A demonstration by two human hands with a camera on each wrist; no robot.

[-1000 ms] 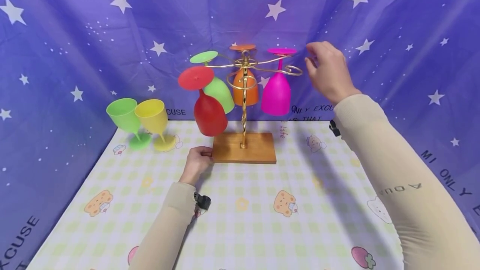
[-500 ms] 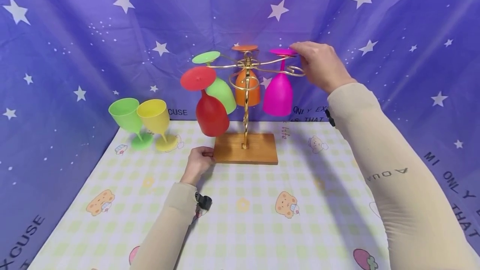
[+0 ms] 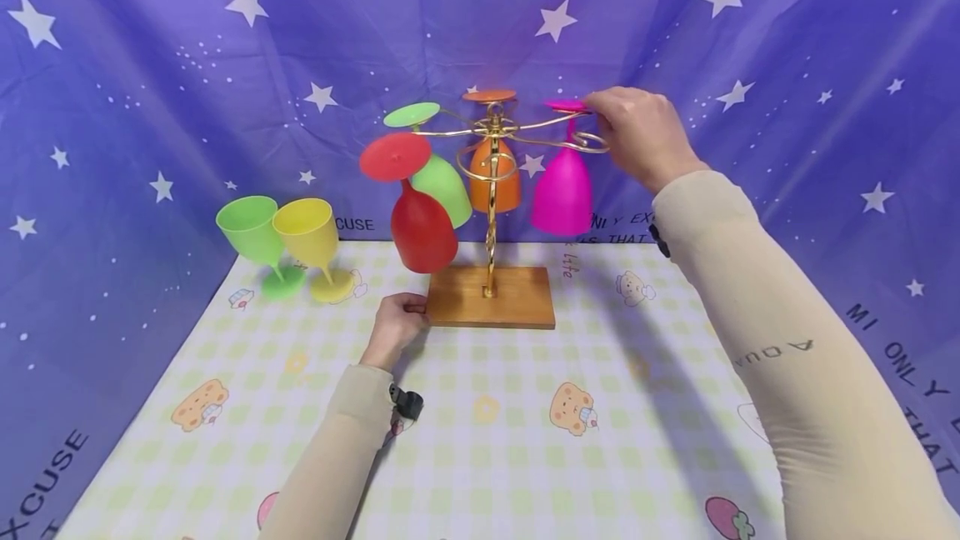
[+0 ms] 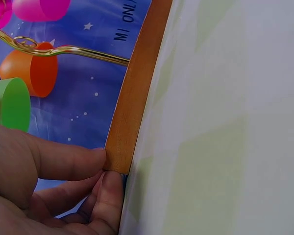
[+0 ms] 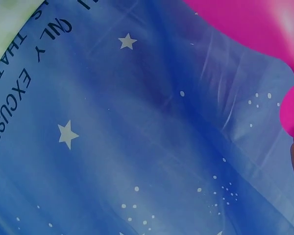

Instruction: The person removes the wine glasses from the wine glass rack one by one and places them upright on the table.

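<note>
A gold wine glass rack (image 3: 491, 223) stands upright on its wooden base (image 3: 517, 307). At the base's left end my left hand (image 3: 397, 327) pinches the corner; in the left wrist view the thumb and fingertips meet the wood's end. High on the right, my right hand (image 3: 645, 132) grips the foot of a magenta goblet (image 3: 562, 194), its fingertips partly hidden. That goblet hangs upside down at a right-hand arm of the rack, slightly tilted. Upside down on other arms hang a red goblet (image 3: 422, 227), a green goblet (image 3: 444, 190) and an orange goblet (image 3: 495, 182).
Left of the rack, a second green goblet (image 3: 251, 227) and a yellow goblet (image 3: 307, 232) stand upright on the checked tablecloth (image 3: 480, 457). A purple star-printed curtain (image 3: 420, 23) hangs behind and at both sides. One front loop of the rack bears no glass.
My right hand has moved left and taken hold of the magenta goblet's foot. The goblet has since shifted a little to the right and tilted. My left hand stays at the base.
</note>
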